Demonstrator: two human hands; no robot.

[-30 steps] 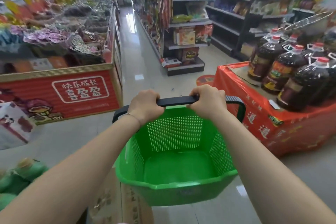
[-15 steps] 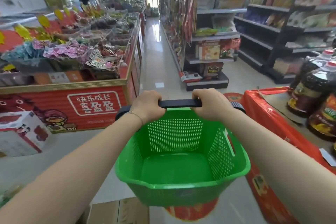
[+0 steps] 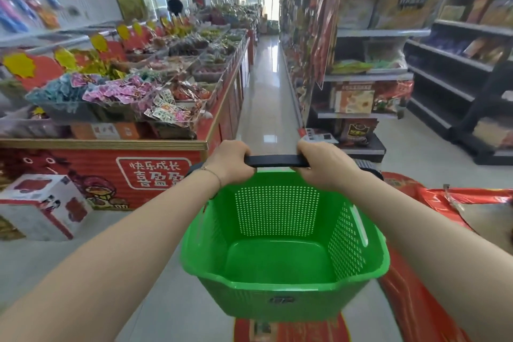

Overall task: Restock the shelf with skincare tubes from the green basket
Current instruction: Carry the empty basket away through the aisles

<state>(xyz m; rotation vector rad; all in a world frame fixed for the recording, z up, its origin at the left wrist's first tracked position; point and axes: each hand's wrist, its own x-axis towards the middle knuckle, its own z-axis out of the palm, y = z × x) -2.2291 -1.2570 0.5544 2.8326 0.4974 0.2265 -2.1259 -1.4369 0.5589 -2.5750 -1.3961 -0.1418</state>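
A green perforated plastic basket (image 3: 286,286) hangs in front of me at arm's length, and nothing shows inside it. Its black handle (image 3: 276,161) runs across the top. My left hand (image 3: 231,162) grips the handle's left part and my right hand (image 3: 323,165) grips its right part, fingers curled over the bar. No skincare tubes are in view.
A red candy display stand (image 3: 116,172) fills the left side, with a white and red box (image 3: 41,205) on the floor beside it. Snack shelves (image 3: 358,78) line the right of a narrow tiled aisle (image 3: 266,97). A red-wrapped display (image 3: 458,208) sits at my right. A person (image 3: 175,4) stands far back.
The view has swung left and forward toward the aisle. The oil bottles on the red display have slid out of sight on the right. Both hands keep their grip on the handle.
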